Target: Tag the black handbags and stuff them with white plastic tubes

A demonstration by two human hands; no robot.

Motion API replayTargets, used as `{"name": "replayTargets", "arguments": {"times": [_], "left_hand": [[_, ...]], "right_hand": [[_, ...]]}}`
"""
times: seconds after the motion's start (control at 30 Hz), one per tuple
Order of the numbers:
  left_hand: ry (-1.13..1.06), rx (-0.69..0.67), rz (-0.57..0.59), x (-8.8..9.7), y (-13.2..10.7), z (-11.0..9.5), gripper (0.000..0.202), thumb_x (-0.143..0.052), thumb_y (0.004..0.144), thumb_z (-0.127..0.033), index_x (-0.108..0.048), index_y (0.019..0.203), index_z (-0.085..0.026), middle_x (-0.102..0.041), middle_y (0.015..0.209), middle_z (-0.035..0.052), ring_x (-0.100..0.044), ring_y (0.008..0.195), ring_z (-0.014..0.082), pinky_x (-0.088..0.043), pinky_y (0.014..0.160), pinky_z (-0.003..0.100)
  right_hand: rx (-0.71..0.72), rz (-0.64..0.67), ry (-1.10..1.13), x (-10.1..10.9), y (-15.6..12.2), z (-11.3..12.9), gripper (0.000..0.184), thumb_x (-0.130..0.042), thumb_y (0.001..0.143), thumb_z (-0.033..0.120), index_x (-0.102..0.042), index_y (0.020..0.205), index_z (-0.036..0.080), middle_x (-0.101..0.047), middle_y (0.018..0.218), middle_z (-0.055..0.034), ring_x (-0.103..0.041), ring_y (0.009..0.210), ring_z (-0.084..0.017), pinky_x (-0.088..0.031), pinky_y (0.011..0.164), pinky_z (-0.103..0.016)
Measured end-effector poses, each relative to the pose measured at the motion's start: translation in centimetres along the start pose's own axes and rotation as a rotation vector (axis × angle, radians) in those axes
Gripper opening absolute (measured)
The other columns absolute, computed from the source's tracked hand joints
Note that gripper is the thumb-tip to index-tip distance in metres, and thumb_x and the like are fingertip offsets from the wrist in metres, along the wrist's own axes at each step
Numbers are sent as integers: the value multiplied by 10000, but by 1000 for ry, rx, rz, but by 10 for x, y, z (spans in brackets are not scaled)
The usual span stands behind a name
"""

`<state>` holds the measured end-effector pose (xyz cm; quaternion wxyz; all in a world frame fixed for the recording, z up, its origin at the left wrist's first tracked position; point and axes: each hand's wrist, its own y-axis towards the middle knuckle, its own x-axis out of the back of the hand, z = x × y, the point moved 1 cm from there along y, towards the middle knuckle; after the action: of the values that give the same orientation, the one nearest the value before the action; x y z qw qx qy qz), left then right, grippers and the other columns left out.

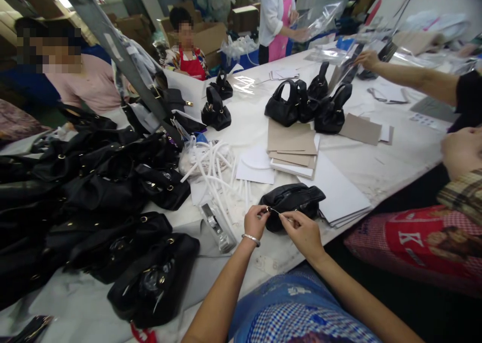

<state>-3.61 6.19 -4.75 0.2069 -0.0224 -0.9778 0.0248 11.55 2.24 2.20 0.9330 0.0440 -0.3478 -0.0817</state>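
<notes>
A small black handbag [289, 198] lies on the white table at its near edge, right in front of me. My left hand [256, 223], with a silver bracelet at the wrist, pinches at the bag's left end by a small metal fitting; whether it grips the fitting itself is hard to make out. From there a thin pale string [275, 211] runs to my right hand [304, 233], whose thumb and forefinger are closed on it. The right hand partly covers the bag's front.
Many black handbags [101, 182] are heaped on the left. A tape dispenser [218, 228] and white tubes [214, 169] lie beside my left hand. Cardboard sheets [289, 136] and white sheets [335, 190] lie beyond the bag. Co-workers are around the table; one's arm [414, 79] reaches in from the right.
</notes>
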Motion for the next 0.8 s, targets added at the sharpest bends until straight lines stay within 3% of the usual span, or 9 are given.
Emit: {"name": "replayTargets", "arguments": {"times": [0.17, 0.4, 0.6, 0.7, 0.8], "left_hand": [[-14, -23, -4, -3, 2, 2, 191, -654, 720, -136, -682, 907, -164, -643, 864, 33, -568, 665, 96, -472, 699, 246], [-5, -11, -34, -3, 7, 0, 117, -636, 764, -252, -703, 815, -171, -678, 819, 42, -606, 736, 135, -477, 695, 259], [-43, 0, 28, 16, -7, -12, 252, -576, 799, -398, -703, 816, -181, -681, 877, 63, -624, 832, 185, -509, 684, 280], [-70, 87, 9, 29, -13, -7, 352, -605, 744, -499, -693, 857, -178, -677, 911, 68, -624, 870, 216, -530, 720, 311], [-100, 125, -20, 32, -11, -5, 439, -657, 650, -564, -693, 854, -176, -670, 967, 74, -617, 941, 254, -549, 717, 317]], "right_hand": [[-10, 14, -65, -15, 3, -7, 270, -512, 850, 397, -681, 816, 188, -635, 684, -41, -536, 591, -149, -411, 608, -265], [-33, 35, -69, -21, 9, -8, 250, -512, 852, 374, -678, 817, 191, -640, 710, -38, -556, 634, -157, -415, 651, -270], [-93, 152, 12, -11, -1, -9, 208, -577, 810, 329, -660, 966, 219, -616, 731, -16, -555, 650, -153, -430, 651, -266], [-53, 252, -46, -8, -11, -16, 265, -639, 750, 217, -627, 1015, 235, -613, 807, 1, -566, 803, -162, -419, 767, -271], [-45, 263, -104, -9, -20, -25, 276, -601, 720, 98, -615, 968, 218, -605, 955, -15, -542, 935, -164, -398, 838, -266]]}}
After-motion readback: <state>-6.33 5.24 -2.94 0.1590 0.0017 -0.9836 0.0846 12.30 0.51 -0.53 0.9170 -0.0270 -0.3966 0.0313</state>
